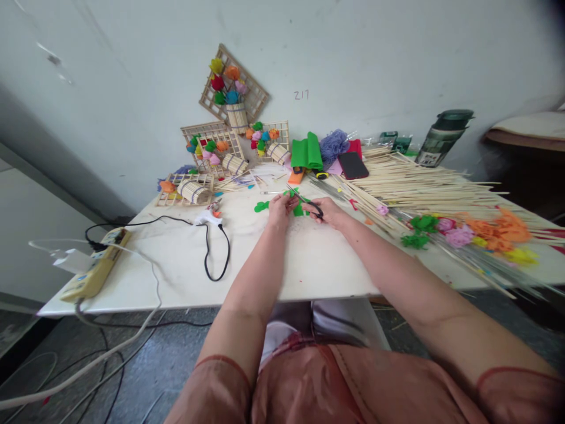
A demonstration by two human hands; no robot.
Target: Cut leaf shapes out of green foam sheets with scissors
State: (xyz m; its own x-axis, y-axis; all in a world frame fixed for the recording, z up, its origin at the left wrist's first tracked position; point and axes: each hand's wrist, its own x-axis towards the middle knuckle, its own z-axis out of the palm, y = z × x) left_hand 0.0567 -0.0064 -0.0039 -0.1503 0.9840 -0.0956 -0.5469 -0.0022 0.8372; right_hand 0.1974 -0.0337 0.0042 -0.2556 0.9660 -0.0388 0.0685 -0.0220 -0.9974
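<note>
On the left I see a yellow power strip (99,265), then a white glue gun (208,218) with a black cord (228,253) looped on the worktop (180,259). If the left arm caught that loop, I think the gun could get pulled over. In the middle, the left hand (282,207) is pinched almost closed on a bit of green paper (293,192), low over the worktop. Just to its right, the right hand (327,212) is curled round the handles of the scissors (310,204). Fingers and blades are very close — one slip could nick a finger or cut the paper crooked.

Now the pots, left to right. Two stick pots (193,191) lie tipped at the far left, with bright flowers by them. A tall pot (237,118) stands up by the wall, six flowers over its top. One small pot (278,154) lies tipped too. Far right is a dark green bottle (444,138) — I can't tell what's inside.
</note>
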